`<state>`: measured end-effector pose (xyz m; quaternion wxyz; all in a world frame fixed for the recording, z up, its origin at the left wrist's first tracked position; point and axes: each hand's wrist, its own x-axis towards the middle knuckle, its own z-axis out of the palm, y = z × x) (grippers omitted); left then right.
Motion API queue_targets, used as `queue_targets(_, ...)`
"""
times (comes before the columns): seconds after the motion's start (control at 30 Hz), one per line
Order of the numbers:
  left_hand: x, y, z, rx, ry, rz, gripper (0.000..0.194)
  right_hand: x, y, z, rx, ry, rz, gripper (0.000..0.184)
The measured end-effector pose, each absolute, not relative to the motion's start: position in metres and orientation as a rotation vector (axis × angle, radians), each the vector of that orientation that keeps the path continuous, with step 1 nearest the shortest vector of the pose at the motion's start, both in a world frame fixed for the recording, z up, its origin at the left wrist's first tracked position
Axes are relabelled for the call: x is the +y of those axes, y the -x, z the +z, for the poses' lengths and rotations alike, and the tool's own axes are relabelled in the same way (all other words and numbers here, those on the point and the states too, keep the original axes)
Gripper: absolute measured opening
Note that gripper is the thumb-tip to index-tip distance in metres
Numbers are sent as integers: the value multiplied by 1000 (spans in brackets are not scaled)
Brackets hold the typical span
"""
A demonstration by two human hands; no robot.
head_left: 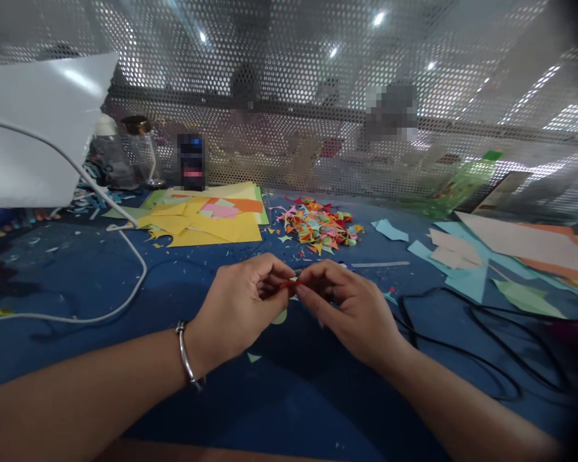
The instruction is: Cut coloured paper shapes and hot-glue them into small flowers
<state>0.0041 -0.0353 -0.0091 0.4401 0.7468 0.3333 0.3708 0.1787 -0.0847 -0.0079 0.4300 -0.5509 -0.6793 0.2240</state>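
Note:
Between my two hands, over the blue table, is a small red-orange piece of paper [291, 283]. My left hand [245, 301] pinches its left side between thumb and fingers. The other side is pinched by my right hand [351, 301], with the fingertips almost meeting. Most of the piece is hidden behind the fingers, so its exact shape does not show. Just below my fingertips lies a pale green paper scrap [280, 317], partly covered. A smaller green scrap [254, 357] is nearer to me. Beyond my hands sits a heap of small coloured paper pieces [322, 224].
Yellow paper sheets [207, 224] lie at the back left, near a phone [192, 162]. A white cable [142, 276] loops on the left, a black cable [467, 346] on the right. Light blue paper [469, 282] lies right. A perforated metal screen [289, 96] stands behind.

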Motion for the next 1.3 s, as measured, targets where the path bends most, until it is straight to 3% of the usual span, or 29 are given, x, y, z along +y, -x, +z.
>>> queue_targets(0.2, -30, -7, -12, 785, -1524, 812, 26, -84, -181, -9, -1676, 1360, 564, 18)
queue_targets(0.33, -28, -8, -13, 747, -1326, 652, 8, -84, -181, -8, -1625, 1345, 663, 20)
queue_targets(0.97, -29, 1, -14, 727, -1715, 716, 11, -86, -184, -11, -1540, 1244, 925, 26)
queue_targets(1.3, -30, 4, -2, 694, -1625, 618, 21, -86, -188, -13, -1512, 1227, 976, 24)
